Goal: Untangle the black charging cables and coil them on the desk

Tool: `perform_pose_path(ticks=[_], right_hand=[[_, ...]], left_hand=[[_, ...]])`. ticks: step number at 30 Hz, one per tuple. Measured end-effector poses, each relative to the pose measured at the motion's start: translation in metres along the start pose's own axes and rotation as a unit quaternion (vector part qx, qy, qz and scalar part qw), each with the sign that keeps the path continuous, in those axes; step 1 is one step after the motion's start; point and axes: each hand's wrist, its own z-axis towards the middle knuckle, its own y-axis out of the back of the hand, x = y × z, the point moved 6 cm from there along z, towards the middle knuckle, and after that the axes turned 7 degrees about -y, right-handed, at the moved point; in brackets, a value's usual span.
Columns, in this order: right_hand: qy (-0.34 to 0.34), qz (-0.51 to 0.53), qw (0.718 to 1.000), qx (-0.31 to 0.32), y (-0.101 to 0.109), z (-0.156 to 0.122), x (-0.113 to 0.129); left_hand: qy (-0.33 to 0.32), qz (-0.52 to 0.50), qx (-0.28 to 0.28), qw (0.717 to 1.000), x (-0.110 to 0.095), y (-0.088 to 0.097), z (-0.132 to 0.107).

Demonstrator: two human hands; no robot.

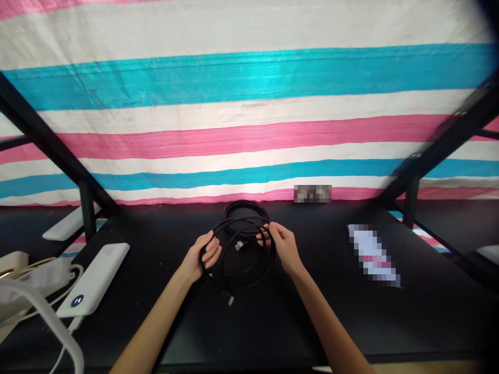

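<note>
A black cable point(249, 262) hangs in loose loops between my two hands above a black table point(273, 322). My left hand point(205, 257) is closed round the left side of the loops. Pinching the strands on the right side is my right hand point(283, 246). One plug end point(239, 245) shows inside the loops and another plug end point(231, 299) dangles below. A second coiled black cable point(246, 212) lies on the table just behind my hands.
A white power bank point(95, 280) with a lit display lies at the left, with white cables point(47, 311) and another white device point(68, 223) near it. A blurred label point(372, 254) lies at the right. Black frame posts point(88, 213) stand before a striped tarp point(249, 104).
</note>
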Motion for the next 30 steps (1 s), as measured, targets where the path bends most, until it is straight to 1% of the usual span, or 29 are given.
perform_pose_path(ticks=[5, 8, 11, 13, 16, 20, 22, 24, 27, 29, 30], right_hand=[[-0.020, 0.017, 0.999, 0.020, -0.001, 0.001, -0.002], [-0.011, 0.009, 0.999, 0.044, -0.005, 0.001, -0.002], [0.029, -0.023, 0.997, 0.061, -0.009, 0.001, -0.001], [0.051, -0.058, 0.996, 0.055, -0.010, 0.001, -0.002], [0.094, -0.108, 0.989, 0.026, -0.007, 0.000, 0.000], [0.191, -0.208, 0.959, -0.006, -0.006, -0.006, 0.012], [0.206, -0.224, 0.952, 0.002, -0.008, -0.009, 0.015], [0.205, -0.217, 0.954, 0.014, -0.011, -0.011, 0.016], [0.215, -0.214, 0.953, 0.015, -0.013, -0.013, 0.016], [0.228, -0.229, 0.946, 0.007, -0.014, -0.014, 0.016], [0.239, -0.245, 0.940, -0.002, -0.014, -0.014, 0.017]], left_hand=[[-0.020, 0.085, -0.011, 0.996, 0.003, -0.002, -0.001], [0.008, 0.150, -0.013, 0.988, 0.009, -0.005, -0.002], [0.045, 0.185, -0.015, 0.982, 0.016, -0.008, -0.003], [0.067, 0.186, -0.019, 0.980, 0.019, -0.008, -0.002], [0.101, 0.171, -0.016, 0.980, 0.023, -0.006, -0.002], [0.179, 0.133, 0.059, 0.973, 0.031, -0.009, -0.006], [0.202, 0.125, 0.078, 0.968, 0.033, -0.010, -0.008], [0.209, 0.127, 0.074, 0.967, 0.034, -0.010, -0.009], [0.212, 0.123, 0.073, 0.967, 0.035, -0.011, -0.009], [0.200, 0.107, 0.076, 0.971, 0.036, -0.014, -0.008], [0.184, 0.100, 0.071, 0.975, 0.035, -0.015, -0.007]])
